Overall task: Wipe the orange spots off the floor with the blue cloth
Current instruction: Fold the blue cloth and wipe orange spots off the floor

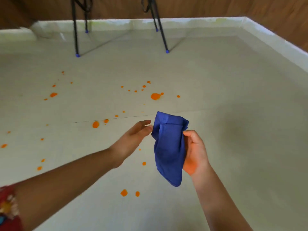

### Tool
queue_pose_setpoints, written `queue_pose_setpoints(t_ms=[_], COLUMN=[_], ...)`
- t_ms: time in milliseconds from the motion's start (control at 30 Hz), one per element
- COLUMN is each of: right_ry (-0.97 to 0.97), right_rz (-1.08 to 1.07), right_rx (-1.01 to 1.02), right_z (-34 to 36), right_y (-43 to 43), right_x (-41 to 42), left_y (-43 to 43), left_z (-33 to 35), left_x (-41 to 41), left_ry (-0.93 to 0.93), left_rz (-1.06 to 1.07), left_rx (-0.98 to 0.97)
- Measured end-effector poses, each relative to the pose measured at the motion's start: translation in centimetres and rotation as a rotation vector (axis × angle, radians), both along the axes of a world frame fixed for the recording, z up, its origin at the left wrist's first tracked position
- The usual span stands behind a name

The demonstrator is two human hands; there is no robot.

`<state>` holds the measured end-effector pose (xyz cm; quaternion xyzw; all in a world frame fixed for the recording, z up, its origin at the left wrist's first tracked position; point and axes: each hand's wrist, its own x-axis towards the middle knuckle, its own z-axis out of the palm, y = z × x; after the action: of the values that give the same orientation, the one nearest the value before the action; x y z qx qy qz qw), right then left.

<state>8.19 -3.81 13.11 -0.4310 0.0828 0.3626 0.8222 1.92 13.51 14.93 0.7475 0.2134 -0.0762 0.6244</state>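
Head view. Blue cloth (168, 147): held bunched and hanging from the right hand (195, 152), thumb and curled fingers clamped along its right edge; seemingly carried clear of the floor (233, 90), touching no spot.

Left hand (131, 140): spread flat with fingers straight, fingertips just beside the cloth's left edge, gripping nothing.

Orange spots: scattered ahead of and to the left of both hands. Largest blot (155, 96) ahead of the cloth; small dot (144, 163) between the two hands; pair (124, 192) nearer than the hands, between the forearms; smaller flecks well off to the left. Judged entirely unwiped.

Black stand legs (75, 35), blue-tipped: far beyond the hands, by the wall. Red patterned sleeve (7, 210): at the left arm's upper end.

Risks, as judged:
- Smearing rather than lifting, if pressed down as a loose bunch and dragged across wet blots.
- Re-marking of cleaned floor, once soaked, unless refolded to a fresh face.
- Overlooking of the faint far-left flecks.
- Orange tint on the right palm's heel: stain or light, could not tell.
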Motion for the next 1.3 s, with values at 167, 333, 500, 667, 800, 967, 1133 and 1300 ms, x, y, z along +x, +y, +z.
queue_pose_setpoints(t_ms=[167,333,500,667,800,967,1133,1300], right_ry=[-0.144,-0.617,-0.514,-0.476,-0.504,-0.764,-0.834,-0.889], right_rz=[0.293,0.101,0.6,0.419,0.31,0.318,0.346,0.328], right_rx=[-0.036,-0.487,-0.235,-0.164,-0.181,-0.242,-0.395,-0.529], right_z=[1.5,-0.7,-1.7,-1.8,-1.3,-0.2,-1.0,-1.9], right_y=[7.3,11.1,13.1,12.5,12.0,10.9,10.6,8.7], right_x=[-2.1,-5.3,-9.7,-9.4,-7.2,-4.9,-3.5,-1.9], left_y=[3.7,6.5,8.2,9.5,10.4,11.5,12.7,12.9], left_z=[1.4,1.0,0.5,0.6,1.0,1.7,2.8,1.9], left_x=[-5.0,-10.2,-12.3,-13.0,-13.3,-13.8,-12.9,-12.9], left_ry=[-0.139,-0.113,-0.065,-0.07,-0.166,-0.348,-0.375,-0.21], left_rz=[0.191,0.472,0.576,0.714,0.687,0.437,0.291,0.201], left_rx=[-0.11,-0.267,-0.309,-0.328,-0.189,0.124,0.314,0.57])
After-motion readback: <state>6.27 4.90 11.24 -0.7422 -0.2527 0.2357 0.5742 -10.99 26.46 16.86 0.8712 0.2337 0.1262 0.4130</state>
